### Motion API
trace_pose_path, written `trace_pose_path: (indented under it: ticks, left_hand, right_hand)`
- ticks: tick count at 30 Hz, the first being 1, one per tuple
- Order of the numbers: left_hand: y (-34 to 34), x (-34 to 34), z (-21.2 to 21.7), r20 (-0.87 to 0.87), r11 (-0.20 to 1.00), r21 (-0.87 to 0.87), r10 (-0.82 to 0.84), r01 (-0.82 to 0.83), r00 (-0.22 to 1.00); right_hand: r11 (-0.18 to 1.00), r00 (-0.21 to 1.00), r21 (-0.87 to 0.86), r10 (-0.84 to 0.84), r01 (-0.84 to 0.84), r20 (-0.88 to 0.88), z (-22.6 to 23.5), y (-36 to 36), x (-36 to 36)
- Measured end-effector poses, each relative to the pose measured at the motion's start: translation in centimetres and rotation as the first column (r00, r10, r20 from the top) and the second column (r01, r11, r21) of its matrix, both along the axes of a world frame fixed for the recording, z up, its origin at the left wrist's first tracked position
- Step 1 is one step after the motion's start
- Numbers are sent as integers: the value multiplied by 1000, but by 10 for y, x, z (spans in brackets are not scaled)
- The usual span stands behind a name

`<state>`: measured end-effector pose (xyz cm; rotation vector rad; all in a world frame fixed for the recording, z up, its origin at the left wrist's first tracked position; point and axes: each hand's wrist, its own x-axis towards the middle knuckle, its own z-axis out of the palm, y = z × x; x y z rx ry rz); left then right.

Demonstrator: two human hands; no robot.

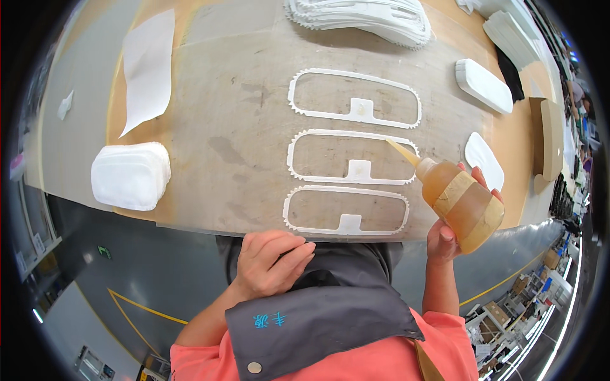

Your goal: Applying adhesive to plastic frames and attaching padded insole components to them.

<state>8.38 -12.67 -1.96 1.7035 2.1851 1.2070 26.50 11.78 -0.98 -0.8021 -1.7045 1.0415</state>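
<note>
My right hand (pixel 443 240) is wrapped around a squeeze bottle (pixel 462 202) of amber liquid, probably glue, with a band of tape round it. The bottle is tilted, its narrow nozzle pointing up-left at the upper right edge of the middle white frame-shaped piece (pixel 352 181). Whether the tip touches it I cannot tell. Similar toothed-edge pieces lie beyond it (pixel 356 73) and nearer to me (pixel 346 231), each with a small tab inside. At the table's front edge, below the nearest piece, my left hand (pixel 273 261) is loosely curled, with nothing visible in it.
A stack of white frame pieces (pixel 362 22) lies at the far side. Rounded white pads (pixel 130 176) are piled at left beside a white sheet (pixel 149 66). To the right are another pad stack (pixel 484 86), a single white oval (pixel 484 162) and a cardboard box (pixel 546 136).
</note>
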Motion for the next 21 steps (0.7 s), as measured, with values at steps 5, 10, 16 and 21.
trace_pose_path:
  ticks: [5,10,16,21]
  left_hand:
    - [4,2,4,-7,1000,-28,-12,11,1000]
    - [7,5,6,-16,999,-48,-22,21,1000]
    - [12,8,9,-30,999,-45,-27,26,999]
    - [14,11,10,-35,999,-42,-35,33,999]
  right_hand:
    - [997,997,3,-77,78,-12,-2,9,10]
    - [995,996,-48,-84,82,-30,-2,17,22]
    - [985,993,-154,-85,72,-81,-1,17,36]
    - [984,991,-156,-98,83,-92,-3,16,46]
